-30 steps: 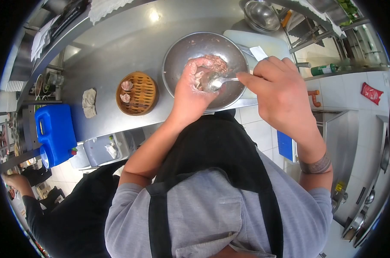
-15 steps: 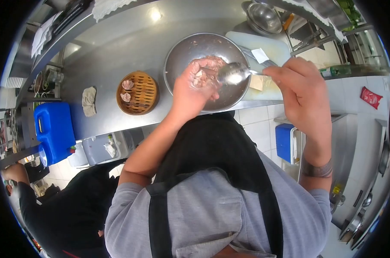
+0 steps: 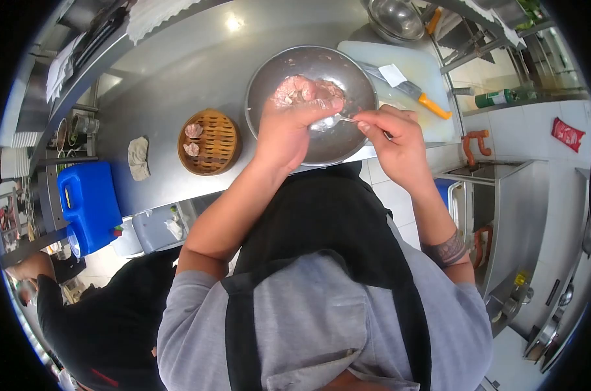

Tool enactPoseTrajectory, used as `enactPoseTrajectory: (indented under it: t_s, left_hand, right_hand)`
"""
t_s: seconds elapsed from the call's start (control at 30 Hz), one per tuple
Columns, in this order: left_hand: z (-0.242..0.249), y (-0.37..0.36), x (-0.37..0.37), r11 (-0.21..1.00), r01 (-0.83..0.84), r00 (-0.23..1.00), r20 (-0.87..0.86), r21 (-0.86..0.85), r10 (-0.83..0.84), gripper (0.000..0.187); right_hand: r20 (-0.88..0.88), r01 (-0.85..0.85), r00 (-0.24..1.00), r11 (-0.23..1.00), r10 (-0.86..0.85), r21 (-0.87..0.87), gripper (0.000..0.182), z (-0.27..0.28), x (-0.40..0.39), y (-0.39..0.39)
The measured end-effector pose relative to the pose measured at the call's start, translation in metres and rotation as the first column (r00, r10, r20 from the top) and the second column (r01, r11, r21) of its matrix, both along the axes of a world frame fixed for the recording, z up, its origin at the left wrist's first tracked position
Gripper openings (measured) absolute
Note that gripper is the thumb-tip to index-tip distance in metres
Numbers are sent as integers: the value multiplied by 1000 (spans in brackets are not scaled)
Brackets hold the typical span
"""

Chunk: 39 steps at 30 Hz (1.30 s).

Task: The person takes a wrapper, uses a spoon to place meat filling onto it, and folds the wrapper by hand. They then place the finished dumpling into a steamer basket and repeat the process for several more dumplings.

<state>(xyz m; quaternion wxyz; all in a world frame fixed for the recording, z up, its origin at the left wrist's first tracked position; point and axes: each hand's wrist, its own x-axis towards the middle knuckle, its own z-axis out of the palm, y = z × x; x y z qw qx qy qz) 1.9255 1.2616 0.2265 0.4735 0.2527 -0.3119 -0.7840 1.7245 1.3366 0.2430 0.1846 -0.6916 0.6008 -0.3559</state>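
My left hand (image 3: pixel 284 133) is over the steel mixing bowl (image 3: pixel 276 65), its fingers curled and its thumb stretched to the right. It cups what looks like a dumpling in a thin pale wrapper, now mostly hidden by the hand. Pinched in my right hand (image 3: pixel 400 135), at the bowl's right rim, is the handle of a metal spoon (image 3: pixel 327 123). The spoon's bowl lies just under my left thumb. Pink minced filling (image 3: pixel 332 88) shows in the mixing bowl beyond my left hand. Two small dumplings (image 3: pixel 192 131) sit in a round bamboo steamer (image 3: pixel 220 142) to the left.
A folded cloth (image 3: pixel 138 158) lies left of the steamer. Right of the bowl, a knife with an orange handle (image 3: pixel 433 106) rests on a white cutting board (image 3: pixel 400 55). Metal bowls (image 3: pixel 398 19) stand behind it. A blue jerrycan (image 3: pixel 97 195) and another person's dark sleeve (image 3: pixel 51 303) are at left.
My right hand has lowered and moved left, bringing the spoon down to my left hand. My left hand has turned, hiding its palm. The knife's orange handle has come into sight.
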Motion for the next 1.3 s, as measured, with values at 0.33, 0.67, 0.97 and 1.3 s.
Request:
enactPoseTrajectory:
  t_s: [0.33, 0.67, 0.97, 1.3]
  left_hand:
    - [7, -4, 20, 906, 265, 964, 71, -330, -256, 41]
    - [6, 6, 21, 873, 297, 900, 419, -386, -121, 42]
    - [0, -16, 27, 668, 489, 869, 380, -561, -316, 55]
    - [8, 6, 18, 847, 278, 934, 332, -452, -129, 48]
  right_hand:
    - [20, -125, 992, 992, 125, 12, 7, 0, -16, -4]
    - [223, -202, 959, 975, 177, 95, 8, 3, -17, -14]
    - [246, -268, 943, 951, 226, 154, 9, 7, -21, -12]
    - [268, -208, 951, 961, 154, 184, 9, 10, -23, -6]
